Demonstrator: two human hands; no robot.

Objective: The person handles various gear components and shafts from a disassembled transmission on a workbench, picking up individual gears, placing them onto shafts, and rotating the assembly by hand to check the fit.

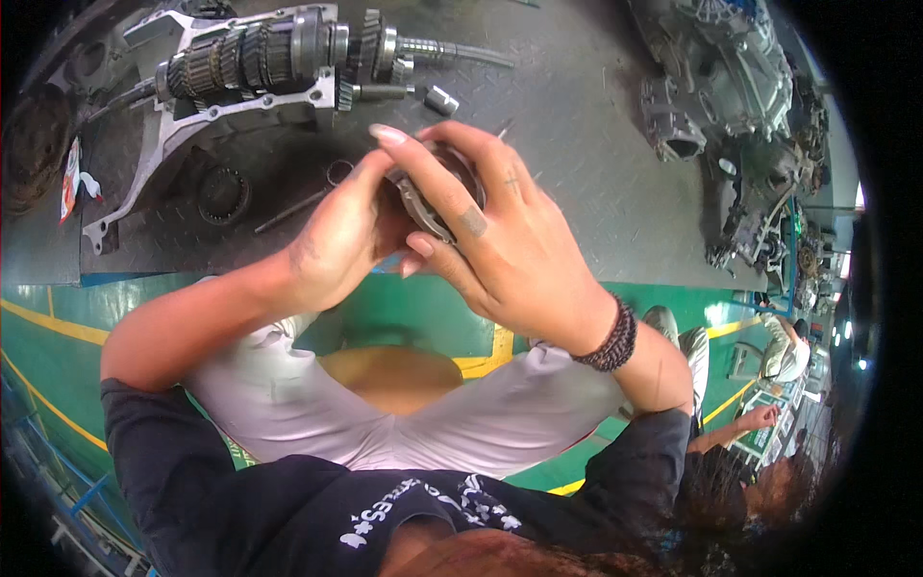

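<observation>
Both of my hands hold a round metal ring part (423,209) above the near edge of the workbench. My left hand (338,226) is closed on its left side, with its fingers partly hidden behind the part. Over the top and right side lies my right hand (524,236), its fingers bent across the rim and its thumb at the lower edge. Much of the ring is covered, so its exact kind is hard to tell. Just beyond the hands a short metal cylinder (441,100) lies on the dark bench top (577,183).
A gear shaft assembly (240,65) rests in an open metal housing (154,173) at the far left. Nearer lie a dark toothed ring (223,195), a thin rod (290,211) and a small ring (338,173). Gearbox casings (721,87) stand at right. Another person (760,481) is at lower right.
</observation>
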